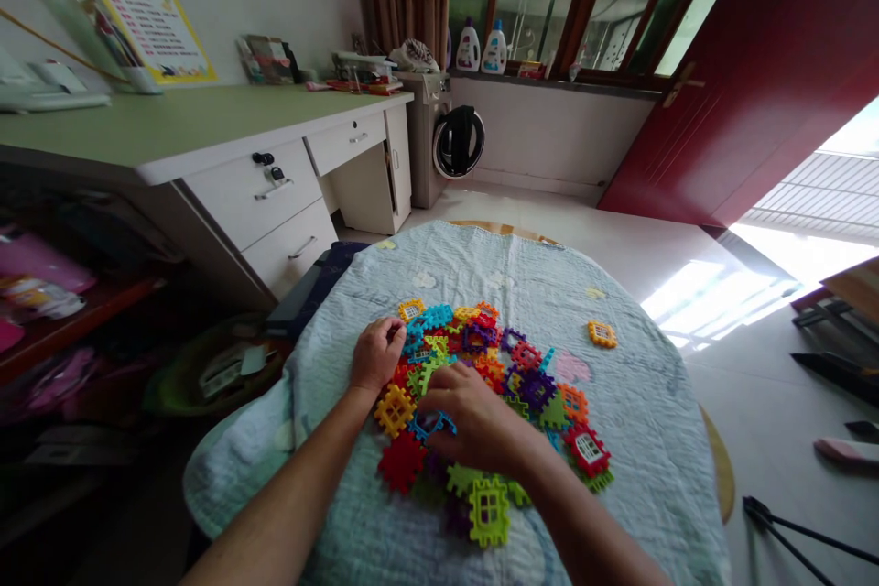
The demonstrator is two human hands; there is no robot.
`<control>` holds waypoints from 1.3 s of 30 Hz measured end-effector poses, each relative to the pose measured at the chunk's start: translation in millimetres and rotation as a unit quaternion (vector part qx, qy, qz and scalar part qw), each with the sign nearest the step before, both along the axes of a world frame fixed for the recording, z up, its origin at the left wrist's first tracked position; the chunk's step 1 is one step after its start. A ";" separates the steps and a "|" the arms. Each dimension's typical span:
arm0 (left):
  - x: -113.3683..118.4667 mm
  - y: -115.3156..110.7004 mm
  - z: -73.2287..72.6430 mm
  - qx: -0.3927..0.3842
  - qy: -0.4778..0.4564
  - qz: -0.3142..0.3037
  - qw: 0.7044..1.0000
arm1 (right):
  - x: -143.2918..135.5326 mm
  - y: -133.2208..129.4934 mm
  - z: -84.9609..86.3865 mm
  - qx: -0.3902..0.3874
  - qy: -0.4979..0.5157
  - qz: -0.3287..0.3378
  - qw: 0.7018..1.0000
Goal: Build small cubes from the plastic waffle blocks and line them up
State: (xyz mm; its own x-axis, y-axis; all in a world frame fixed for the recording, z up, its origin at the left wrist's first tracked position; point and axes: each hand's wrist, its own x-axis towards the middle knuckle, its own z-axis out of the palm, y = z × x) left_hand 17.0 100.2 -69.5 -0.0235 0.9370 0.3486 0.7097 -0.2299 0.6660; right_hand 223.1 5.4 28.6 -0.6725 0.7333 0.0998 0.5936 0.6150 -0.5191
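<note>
A pile of colourful plastic building blocks with notched edges lies on the cloth-covered round table. My left hand (377, 355) rests at the pile's left edge with its fingers curled in. A dark spot shows at its fingertips, but what they hold, if anything, I cannot make out. Over the middle of the pile is my right hand (473, 412), bent downward, thumb and fingers parted around a blue block (434, 426). Near my hands are a yellow window block (395, 410), a red block (402, 462) and a lime-green window block (490, 513).
An orange window block (602, 334) lies apart on the pale blue cloth (508, 270). To the left stands a desk (240, 124) with drawers. Beyond are a washing machine (427, 137) with its door open and a red door (728, 82). Black tripod legs (789, 522) stand at the right.
</note>
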 end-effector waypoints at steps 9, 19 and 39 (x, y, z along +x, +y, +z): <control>-0.1 0.9 0.2 0.005 0.002 -0.003 1.000 | -39.2 -36.4 -29.3 0.048 -0.111 0.001 0.993; -1.3 3.2 -2.1 0.006 0.011 -0.005 1.000 | -23.7 -29.6 -28.7 0.009 -0.090 -0.053 0.994; 1.2 0.6 -0.5 0.004 0.036 0.017 0.999 | -34.1 -35.2 -24.3 -0.030 -0.105 -0.104 0.989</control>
